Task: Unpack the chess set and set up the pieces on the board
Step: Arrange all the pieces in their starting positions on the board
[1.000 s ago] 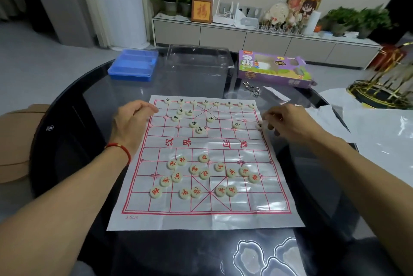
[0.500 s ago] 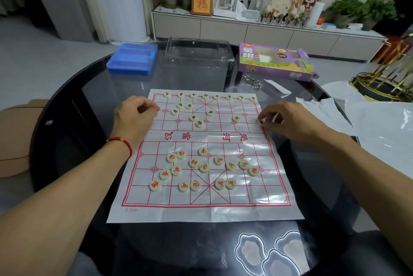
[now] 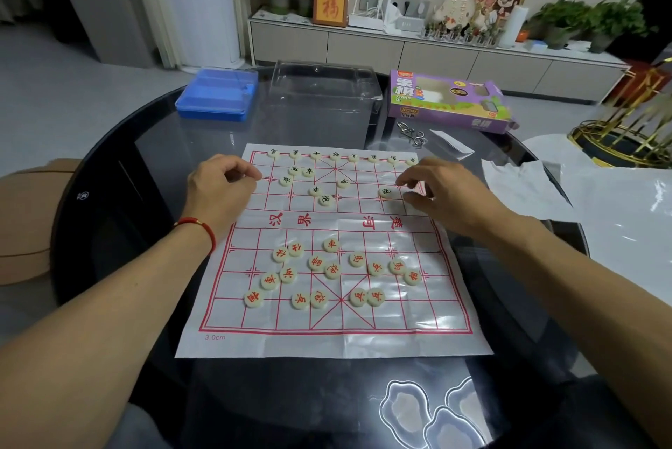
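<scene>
A paper board (image 3: 338,336) printed with a red grid lies flat on the dark glass tabletop (image 3: 120,165). Across its middle band run red characters, 汉界 toward 9 o'clock and 河 with another character toward 3 o'clock; "3.0cm" is printed at its 7 o'clock corner. Black-marked pieces (image 3: 315,190) sit along the 12 o'clock edge in a row, with a few loose just below it. Red-marked pieces (image 3: 332,271) lie scattered over the 6 o'clock half.

The left hand (image 3: 218,190), a red cord on its wrist, rests at the board's 10 o'clock edge with its fingers curled together; whether they pinch a piece cannot be told. The right hand (image 3: 443,190) hovers at 2 o'clock, thumb and forefinger apart just beside a black piece (image 3: 385,192).

Beyond the board at 12 o'clock stand a blue case (image 3: 218,94), a clear plastic tray (image 3: 323,85) and a purple box (image 3: 447,103) reading 象棋 and "XIANG".
</scene>
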### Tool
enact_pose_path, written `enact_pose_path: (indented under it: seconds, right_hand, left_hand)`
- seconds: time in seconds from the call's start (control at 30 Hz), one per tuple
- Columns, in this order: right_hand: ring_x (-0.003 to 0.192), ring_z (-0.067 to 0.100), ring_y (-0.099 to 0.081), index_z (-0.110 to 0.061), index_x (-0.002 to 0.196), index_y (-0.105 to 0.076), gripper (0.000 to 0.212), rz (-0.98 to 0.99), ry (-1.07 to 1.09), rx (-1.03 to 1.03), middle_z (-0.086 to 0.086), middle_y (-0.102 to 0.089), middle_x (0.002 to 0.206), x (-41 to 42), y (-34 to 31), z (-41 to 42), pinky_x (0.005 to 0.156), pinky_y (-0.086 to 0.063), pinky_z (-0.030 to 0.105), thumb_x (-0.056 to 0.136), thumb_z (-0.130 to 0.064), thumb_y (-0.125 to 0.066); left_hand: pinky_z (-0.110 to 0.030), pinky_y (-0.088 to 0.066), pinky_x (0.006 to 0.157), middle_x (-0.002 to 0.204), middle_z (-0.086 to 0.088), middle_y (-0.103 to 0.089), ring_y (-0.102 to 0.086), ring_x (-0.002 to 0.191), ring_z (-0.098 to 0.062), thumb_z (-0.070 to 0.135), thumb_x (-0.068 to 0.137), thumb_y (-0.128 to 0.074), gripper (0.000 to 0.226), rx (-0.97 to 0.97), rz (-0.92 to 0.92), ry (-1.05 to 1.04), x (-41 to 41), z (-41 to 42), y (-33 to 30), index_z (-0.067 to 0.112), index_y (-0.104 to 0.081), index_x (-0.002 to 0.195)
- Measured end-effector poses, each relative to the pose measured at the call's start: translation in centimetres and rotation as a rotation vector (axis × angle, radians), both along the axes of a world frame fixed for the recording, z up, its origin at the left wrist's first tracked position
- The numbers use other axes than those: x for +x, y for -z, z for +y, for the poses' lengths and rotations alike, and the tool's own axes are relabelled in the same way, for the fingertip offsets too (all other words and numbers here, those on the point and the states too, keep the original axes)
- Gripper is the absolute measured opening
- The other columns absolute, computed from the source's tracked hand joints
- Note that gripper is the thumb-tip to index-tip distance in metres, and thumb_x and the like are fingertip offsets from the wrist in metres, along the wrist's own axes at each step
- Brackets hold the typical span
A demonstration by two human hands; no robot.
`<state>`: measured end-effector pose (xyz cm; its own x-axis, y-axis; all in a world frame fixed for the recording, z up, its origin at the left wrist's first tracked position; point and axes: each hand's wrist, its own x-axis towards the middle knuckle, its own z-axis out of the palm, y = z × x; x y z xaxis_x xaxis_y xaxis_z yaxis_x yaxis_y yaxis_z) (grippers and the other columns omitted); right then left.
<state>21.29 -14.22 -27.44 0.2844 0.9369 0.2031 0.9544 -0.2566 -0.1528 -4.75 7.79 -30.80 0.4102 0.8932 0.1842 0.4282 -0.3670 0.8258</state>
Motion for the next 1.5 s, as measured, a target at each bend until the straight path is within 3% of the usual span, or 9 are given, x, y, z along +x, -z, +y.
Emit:
enact_pose_path:
  seconds: [0.13,0.3,0.47,0.63,0.8,1.1,1.33,1.5]
  right_hand:
    - [0.111,0.022,-0.058,-0.022,0.127,-0.065,0.034,-0.087,-0.025,-0.041,0.001,-0.064,0.123,-0.9,0.6,1.8,0.082,-0.056,0.044,0.094,-0.031,-0.067]
    - [0.093,0.022,-0.06,-0.02,0.109,-0.072,0.02,-0.126,-0.039,-0.008,0.001,-0.068,0.1,-1.3,0.8,2.5,0.068,-0.057,0.043,0.095,-0.034,-0.065]
    - [0.082,0.008,-0.054,-0.021,0.116,-0.073,0.023,-0.025,0.056,0.063,-0.001,-0.072,0.111,0.4,-0.1,2.2,0.07,-0.051,0.029,0.094,-0.018,-0.069]
    - [0.092,0.018,-0.066,-0.024,0.125,-0.069,0.039,0.051,0.078,0.014,-0.001,-0.071,0.123,1.0,0.2,1.6,0.079,-0.057,0.035,0.089,-0.01,-0.074]
    - [0.097,0.023,-0.065,-0.015,0.119,-0.072,0.031,-0.036,0.167,0.018,0.006,-0.072,0.111,1.3,0.7,1.8,0.077,-0.055,0.035,0.091,-0.029,-0.073]
    - [0.095,0.022,-0.067,-0.018,0.118,-0.073,0.026,-0.064,0.125,-0.012,0.004,-0.074,0.109,0.7,0.7,2.5,0.075,-0.057,0.036,0.092,-0.021,-0.071]
    - [0.098,0.022,-0.068,-0.018,0.121,-0.072,0.028,-0.063,0.148,-0.045,0.003,-0.074,0.112,0.4,0.5,2.6,0.08,-0.06,0.043,0.093,-0.023,-0.07]
    - [0.095,0.023,-0.065,-0.017,0.122,-0.069,0.031,-0.098,0.139,0.005,0.004,-0.07,0.109,-0.5,0.0,2.8,0.074,-0.059,0.042,0.093,-0.029,-0.069]
  left_hand:
    - [-0.029,-0.056,0.075,0.107,0.002,-0.063,-0.063,0.096,-0.017,0.011,0.092,-0.064,0.014,-0.035,-0.022,0.005,-0.2,0.0,-0.2,0.022,-0.071,0.088]
    - [-0.022,-0.05,0.07,0.108,0.002,-0.062,-0.062,0.096,-0.016,0.011,0.092,-0.064,0.012,-0.038,-0.024,0.001,-0.1,-0.1,-0.2,0.019,-0.072,0.09]
    - [-0.021,-0.049,0.068,0.109,0.003,-0.061,-0.061,0.096,-0.016,0.012,0.093,-0.064,0.011,-0.023,-0.011,-0.002,0.1,0.0,-0.1,0.02,-0.072,0.09]
    - [-0.033,-0.057,0.079,0.108,0.001,-0.063,-0.063,0.097,-0.019,0.012,0.092,-0.064,0.011,-0.018,-0.024,-0.009,0.1,-0.2,0.0,0.02,-0.072,0.089]
    - [-0.03,-0.054,0.08,0.107,0.001,-0.063,-0.062,0.098,-0.019,0.011,0.092,-0.065,0.011,0.002,-0.019,-0.008,0.2,-0.2,-0.2,0.018,-0.073,0.09]
    - [-0.024,-0.05,0.077,0.108,0.001,-0.062,-0.061,0.099,-0.019,0.012,0.092,-0.065,0.01,0.009,-0.001,-0.005,0.2,-0.1,-0.1,0.017,-0.073,0.091]
    - [-0.033,-0.057,0.082,0.105,0.002,-0.062,-0.063,0.098,-0.019,0.013,0.093,-0.065,0.01,0.009,0.001,-0.008,0.2,-0.2,-0.1,0.018,-0.073,0.092]
    - [-0.03,-0.057,0.078,0.106,0.001,-0.062,-0.063,0.097,-0.019,0.014,0.093,-0.065,0.009,0.007,0.006,-0.019,0.3,-0.2,-0.1,0.018,-0.072,0.091]
